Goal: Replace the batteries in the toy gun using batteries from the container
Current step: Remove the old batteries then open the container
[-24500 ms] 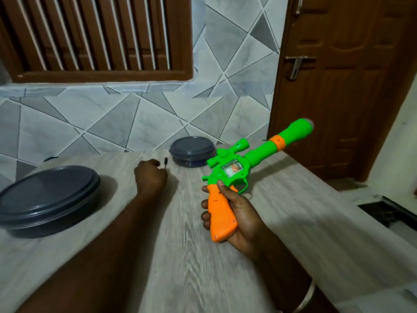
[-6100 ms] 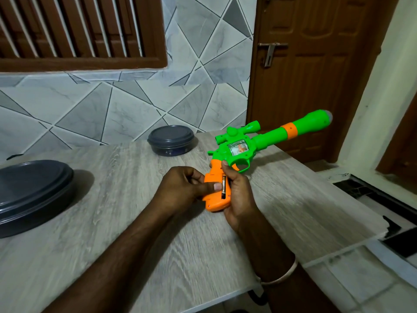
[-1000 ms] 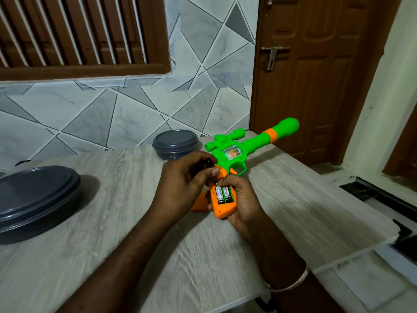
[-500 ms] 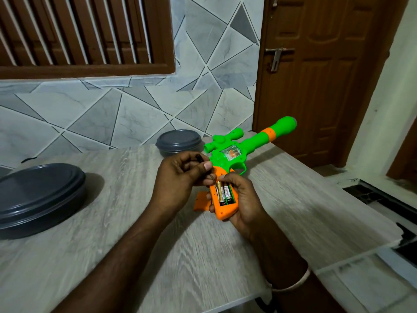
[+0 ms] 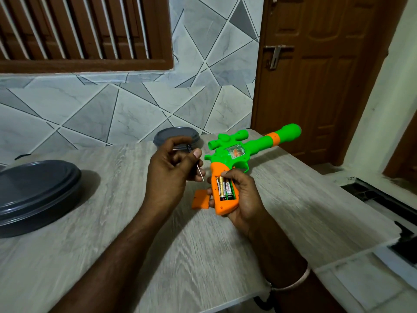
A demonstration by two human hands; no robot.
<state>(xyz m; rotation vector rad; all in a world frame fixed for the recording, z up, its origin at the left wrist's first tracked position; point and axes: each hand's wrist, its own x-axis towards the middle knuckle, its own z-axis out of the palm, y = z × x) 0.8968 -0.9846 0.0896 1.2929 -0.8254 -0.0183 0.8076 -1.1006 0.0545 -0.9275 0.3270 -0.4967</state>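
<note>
left hand (image 5: pixel 171 168): raised, thumb and fingers pinched | right hand (image 5: pixel 242 195): palm up, fingers curled, gripping | forearms: extended forward

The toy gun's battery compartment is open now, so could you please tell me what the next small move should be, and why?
Probably set the small screwdriver down: the left hand holds it, the cover is off, and two batteries sit exposed in the toy gun held by the right hand, awaiting removal.

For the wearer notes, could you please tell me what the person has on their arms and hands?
Both forearms are bare, with no sleeves or gloves in view. The right wrist carries a thin pale bangle. The left hand and right hand show no rings that I can make out.
</note>
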